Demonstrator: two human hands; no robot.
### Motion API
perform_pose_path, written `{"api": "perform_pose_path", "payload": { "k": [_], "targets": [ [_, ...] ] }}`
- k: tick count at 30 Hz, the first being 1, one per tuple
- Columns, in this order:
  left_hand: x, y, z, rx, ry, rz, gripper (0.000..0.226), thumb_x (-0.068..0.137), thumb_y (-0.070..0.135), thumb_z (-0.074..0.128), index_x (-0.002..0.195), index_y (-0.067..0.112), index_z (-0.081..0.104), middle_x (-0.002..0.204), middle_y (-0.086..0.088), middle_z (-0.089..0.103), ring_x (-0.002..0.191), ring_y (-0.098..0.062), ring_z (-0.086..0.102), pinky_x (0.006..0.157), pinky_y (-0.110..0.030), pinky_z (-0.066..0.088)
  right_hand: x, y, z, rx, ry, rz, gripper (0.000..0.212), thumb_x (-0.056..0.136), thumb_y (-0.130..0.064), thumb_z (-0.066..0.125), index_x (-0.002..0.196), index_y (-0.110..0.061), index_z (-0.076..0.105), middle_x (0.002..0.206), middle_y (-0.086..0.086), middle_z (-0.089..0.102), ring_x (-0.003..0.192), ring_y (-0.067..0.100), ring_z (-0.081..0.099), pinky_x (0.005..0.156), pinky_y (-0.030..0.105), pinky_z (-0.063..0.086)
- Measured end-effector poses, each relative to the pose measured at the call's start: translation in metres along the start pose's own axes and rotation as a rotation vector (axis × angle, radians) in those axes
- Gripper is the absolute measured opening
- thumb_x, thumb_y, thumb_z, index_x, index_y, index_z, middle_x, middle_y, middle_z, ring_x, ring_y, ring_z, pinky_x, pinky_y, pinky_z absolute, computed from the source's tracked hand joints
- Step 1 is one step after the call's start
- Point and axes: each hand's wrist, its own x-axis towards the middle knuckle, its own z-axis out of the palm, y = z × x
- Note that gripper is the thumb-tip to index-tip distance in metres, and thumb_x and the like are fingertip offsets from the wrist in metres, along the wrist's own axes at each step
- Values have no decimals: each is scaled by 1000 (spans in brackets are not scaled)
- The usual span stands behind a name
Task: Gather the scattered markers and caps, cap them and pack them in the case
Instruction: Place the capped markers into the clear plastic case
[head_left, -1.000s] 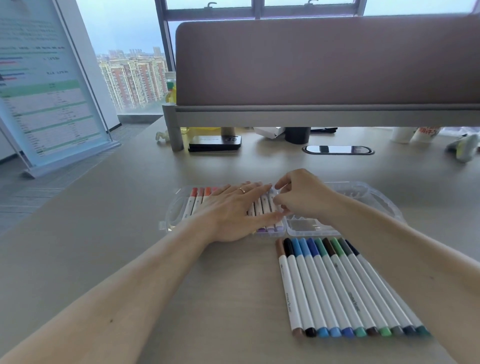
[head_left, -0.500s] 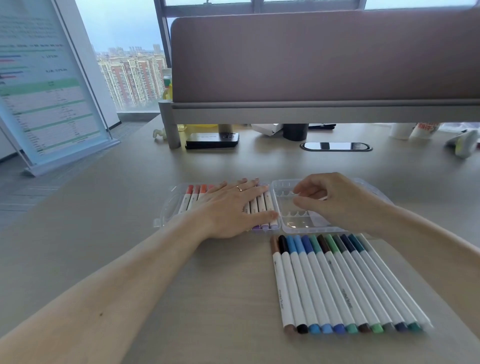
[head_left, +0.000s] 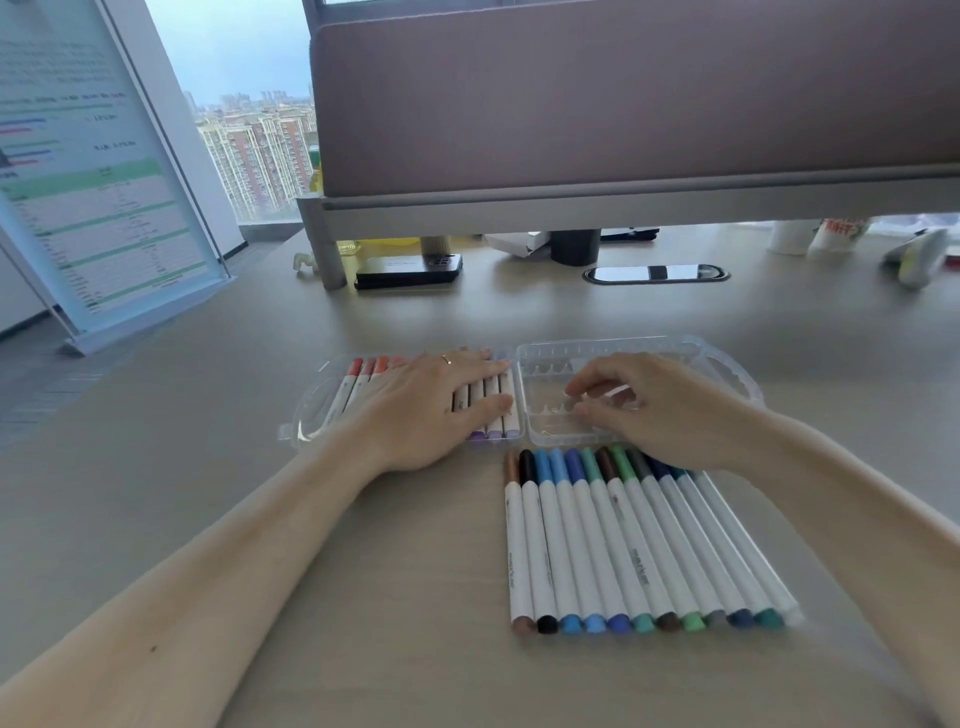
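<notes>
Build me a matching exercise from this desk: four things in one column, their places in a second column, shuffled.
Column one:
1. left hand
2. right hand
3. loose marker row
4. black box

Column two:
A. on the desk, nearer the person than the clear case
B. beside the partition leg, at the far side
C. flat on the packed markers in the case's left half
D. fingers curled above the case's right half

Pairs: 1-C, 2-D, 3-A, 4-B
</notes>
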Motion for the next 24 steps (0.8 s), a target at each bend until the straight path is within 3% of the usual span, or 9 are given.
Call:
{"api": "perform_pose_path", "payload": {
  "k": [3,6,9,11,14,19,24],
  "targets": [
    [-5,3,1,-8,118,36,45,101,58,43,141,42,56,149,16,54,132,-10,54,103,-34,46,-2,1,-1,-10,-6,-19,31,101,-41,58,129,-30,65,128,-14,63,113,5,59,103,31,46],
    [-10,8,-4,-102,178,87,31,102,41,54,130,36,67,133,13,66,120,-7,61,95,-25,43,-5,2,2,2,13,-44,30,102,-40,57,129,-29,64,130,-14,61,115,4,55,102,29,44],
    [-22,26,-19,-176,216,119,10,95,33,68,101,35,76,93,18,70,89,2,63,81,-19,47,-6,3,2,9,12,-64,29,102,-39,57,128,-29,64,129,-14,61,112,3,54,99,27,43],
    [-29,43,-30,-135,92,103,7,91,39,73,87,34,74,73,15,65,73,3,58,66,-10,42,-5,4,3,13,17,-69,30,102,-39,57,129,-28,65,128,-13,62,111,2,55,95,24,41],
    [-30,62,-37,-91,-96,45,15,88,47,75,87,32,74,72,12,62,66,4,55,61,-5,39,-7,2,4,13,34,-72,30,102,-40,57,129,-29,65,127,-14,61,114,4,54,96,26,41],
    [-26,74,-44,-33,-180,-79,20,83,48,78,86,28,72,66,16,58,60,7,54,51,-8,37,-9,3,4,9,32,-81,30,103,-41,55,130,-30,63,130,-13,60,113,3,51,96,26,39],
    [-30,84,-46,-23,-260,-147,21,84,44,79,86,24,75,78,10,70,75,-2,64,56,-14,42,-9,2,5,10,28,-97,31,103,-38,56,131,-27,63,132,-10,61,113,3,52,96,25,39]
  ]
}}
